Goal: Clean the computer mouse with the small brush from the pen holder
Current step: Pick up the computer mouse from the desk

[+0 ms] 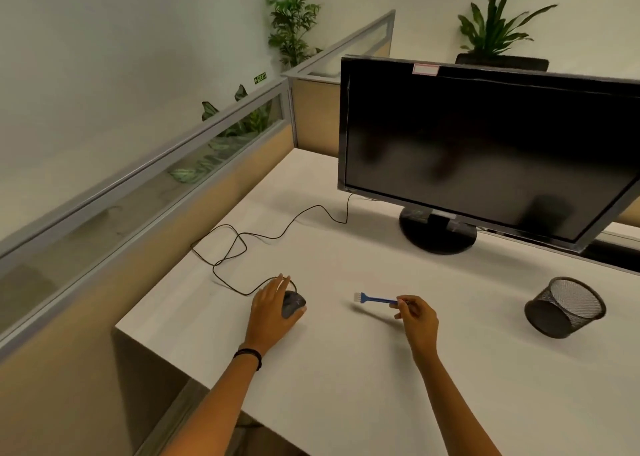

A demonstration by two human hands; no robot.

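While the left hand (273, 308) lies cupped over the dark computer mouse (293, 304) on the white worktop (346, 369), fingers draped across its top and far side, the right hand (417, 320) holds the small brush (375, 298) up just off the surface, pinched at the handle end between thumb and fingertips! The brush is blue, with a pale bristle head pointing left toward the mouse, and there is a clear gap of bare worktop between the bristles and the mouse. The mouse's thin black cable (242, 244) loops and snakes away across the worktop toward the back of the monitor (485, 144), which stands dark on a round black foot. Up on the monitor's top bezel sits a small label (425, 69) with a red border, too blurred to read. Off to the right, well apart from both hands, the black mesh pen holder (564, 306) stands tilted in the wide-angle view. A dark band (249, 353) circles the left wrist. On the far wall behind the partition (138, 185), a small green sign (260, 78) carries pale lettering that looks like "EXIT", though it is tiny. Leafy plants (294, 23) rise behind the divider.
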